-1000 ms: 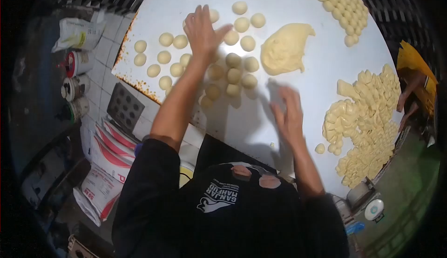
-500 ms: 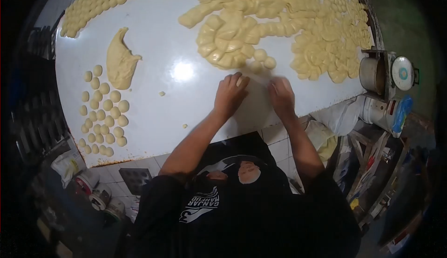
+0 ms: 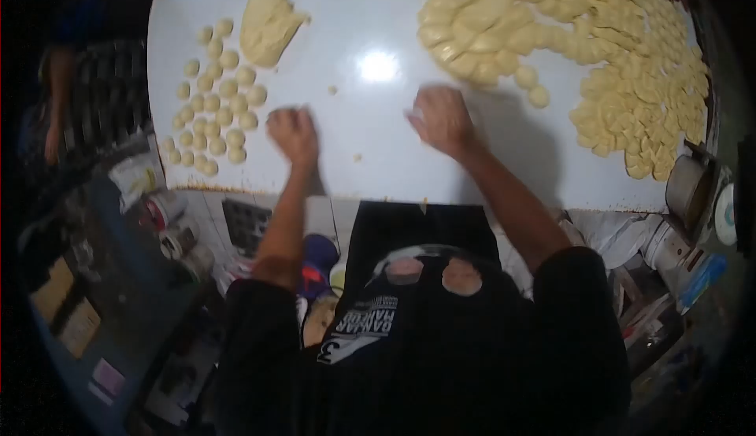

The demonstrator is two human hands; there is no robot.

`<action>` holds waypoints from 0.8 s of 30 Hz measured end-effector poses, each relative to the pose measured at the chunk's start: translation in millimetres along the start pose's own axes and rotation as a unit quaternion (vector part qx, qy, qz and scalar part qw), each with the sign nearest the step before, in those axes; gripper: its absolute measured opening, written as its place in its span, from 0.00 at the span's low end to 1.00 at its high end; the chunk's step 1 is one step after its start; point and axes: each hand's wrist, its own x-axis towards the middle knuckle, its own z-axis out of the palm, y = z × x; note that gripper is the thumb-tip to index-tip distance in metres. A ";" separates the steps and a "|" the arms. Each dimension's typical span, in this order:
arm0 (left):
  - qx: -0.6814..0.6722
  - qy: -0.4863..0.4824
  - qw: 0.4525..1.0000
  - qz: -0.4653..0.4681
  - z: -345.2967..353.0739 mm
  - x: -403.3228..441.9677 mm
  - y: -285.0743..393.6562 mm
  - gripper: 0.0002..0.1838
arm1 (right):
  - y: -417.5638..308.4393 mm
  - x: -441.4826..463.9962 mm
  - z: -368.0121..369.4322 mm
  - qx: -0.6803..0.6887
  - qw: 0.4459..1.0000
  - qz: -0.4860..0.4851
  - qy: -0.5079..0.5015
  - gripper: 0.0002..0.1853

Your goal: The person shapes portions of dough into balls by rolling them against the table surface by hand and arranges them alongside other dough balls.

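My left hand (image 3: pixel 293 135) is over the table just right of a group of round dough balls (image 3: pixel 228 88). Its fingers are curled in, and what they hold, if anything, is hidden. My right hand (image 3: pixel 443 118) is over the table's middle, below the flattened, overlapping dough pieces (image 3: pixel 476 23). Motion smears its bent fingers, so I cannot tell whether they hold anything. Two dough balls (image 3: pixel 539 96) lie to the right of it, by the edge of those pieces. A large torn lump of dough (image 3: pixel 268 23) rests above my left hand.
The white table (image 3: pixel 370 129) has a rusty front edge. Small dough scraps (image 3: pixel 357 157) lie between my hands. More flat dough pieces (image 3: pixel 630 113) cover the right side. A metal pot (image 3: pixel 687 188) is off the right corner. Another person's arm (image 3: pixel 57 105) shows at far left.
My hands have moved apart: the left has gone left toward the group of dough balls. Fewer balls show by the flattened dough. The view has shifted left and toward the front edge.
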 end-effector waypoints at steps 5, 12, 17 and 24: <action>-0.102 -0.120 0.969 0.192 -41.3 -65.6 -30.3 0.10 | -20.3 -55.8 10.1 -0.013 0.994 -0.057 -0.097 0.18; -0.088 -0.133 0.978 0.135 -10.4 -25.3 2.2 0.08 | -53.1 -3.3 72.4 -0.133 0.969 0.205 0.025 0.16; -0.005 -0.137 0.964 0.226 -30.8 0.9 -73.8 0.13 | -14.4 -23.3 38.1 -0.180 0.958 0.170 -0.146 0.16; -0.177 -0.105 0.940 0.272 -34.6 -28.1 -72.4 0.13 | -69.9 -18.9 29.9 -0.032 0.992 0.121 0.007 0.05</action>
